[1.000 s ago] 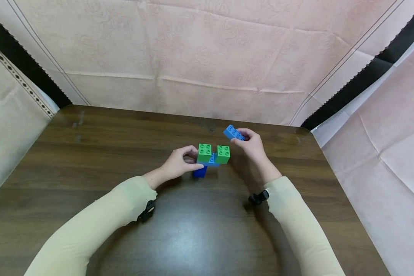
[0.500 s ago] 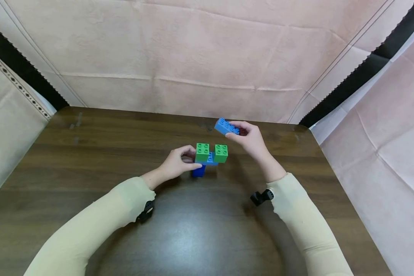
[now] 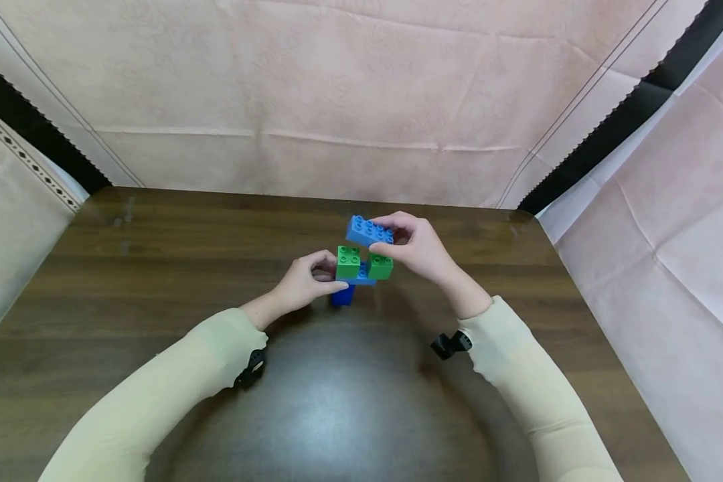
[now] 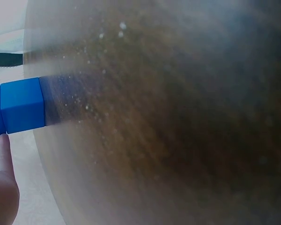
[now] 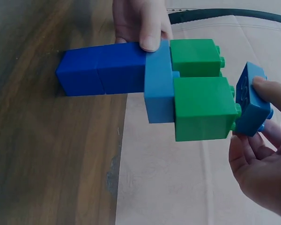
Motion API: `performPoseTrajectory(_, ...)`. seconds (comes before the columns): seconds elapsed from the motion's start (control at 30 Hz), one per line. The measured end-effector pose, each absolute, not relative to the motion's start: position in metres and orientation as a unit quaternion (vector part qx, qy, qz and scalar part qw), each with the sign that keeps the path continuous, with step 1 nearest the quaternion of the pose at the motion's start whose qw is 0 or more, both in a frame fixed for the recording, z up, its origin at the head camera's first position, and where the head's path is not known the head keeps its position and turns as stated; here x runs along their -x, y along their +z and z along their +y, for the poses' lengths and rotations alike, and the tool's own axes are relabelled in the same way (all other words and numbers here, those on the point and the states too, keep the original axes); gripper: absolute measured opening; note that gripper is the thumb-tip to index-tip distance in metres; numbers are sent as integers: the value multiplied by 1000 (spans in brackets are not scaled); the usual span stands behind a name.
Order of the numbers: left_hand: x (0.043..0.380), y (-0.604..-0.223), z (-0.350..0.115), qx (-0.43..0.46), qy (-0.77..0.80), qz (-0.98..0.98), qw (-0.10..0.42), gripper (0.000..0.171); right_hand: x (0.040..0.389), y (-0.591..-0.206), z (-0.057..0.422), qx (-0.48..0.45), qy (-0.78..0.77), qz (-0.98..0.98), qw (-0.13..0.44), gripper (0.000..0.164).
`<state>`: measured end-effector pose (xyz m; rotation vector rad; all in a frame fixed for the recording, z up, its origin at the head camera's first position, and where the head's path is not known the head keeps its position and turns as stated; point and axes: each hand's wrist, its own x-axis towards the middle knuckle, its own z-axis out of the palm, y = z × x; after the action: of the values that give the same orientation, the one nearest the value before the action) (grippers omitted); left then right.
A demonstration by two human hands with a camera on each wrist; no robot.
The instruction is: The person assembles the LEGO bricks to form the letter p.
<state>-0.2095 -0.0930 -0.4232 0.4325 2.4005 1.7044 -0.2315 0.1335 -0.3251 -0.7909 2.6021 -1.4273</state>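
A built stack of toy building bricks stands on the table. Two dark blue bricks (image 5: 103,69) form its column, topped by a light blue brick (image 5: 159,101). Two green bricks, one nearer (image 5: 201,108) and one farther (image 5: 194,57) in the right wrist view, sit on it with a gap between them. My left hand (image 3: 300,284) grips the stack, its thumb pressed on the light blue brick's side. Over the green bricks, my right hand (image 3: 420,249) pinches a second light blue brick (image 3: 364,231) by one end, slightly tilted. Whether that brick touches the green studs I cannot tell.
The brown wooden table (image 3: 325,402) spreads around the stack. Behind its far edge hangs a pale pink cloth (image 3: 349,100), with dark strips (image 3: 614,134) at the sides. Small black cameras (image 3: 450,345) sit at both wrists.
My right hand has carried the loose light blue brick left, from beyond the right green brick to over the stack. The left hand keeps its grip, and the stack stays in place.
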Motion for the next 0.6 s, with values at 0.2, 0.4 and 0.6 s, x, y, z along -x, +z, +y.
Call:
performPoseTrajectory(0.2, 210, -422, -94, -146, 567, 806, 91, 31, 229, -328, 129, 284, -438, 852, 33, 38)
performPoseTrajectory(0.4, 210, -421, -95, -152, 564, 807, 88, 30, 228, -327, 129, 286, -430, 855, 42, 38)
performPoseTrajectory(0.6, 210, -422, -95, -156, 564, 807, 87, 30, 229, -327, 129, 292, -418, 859, 52, 38)
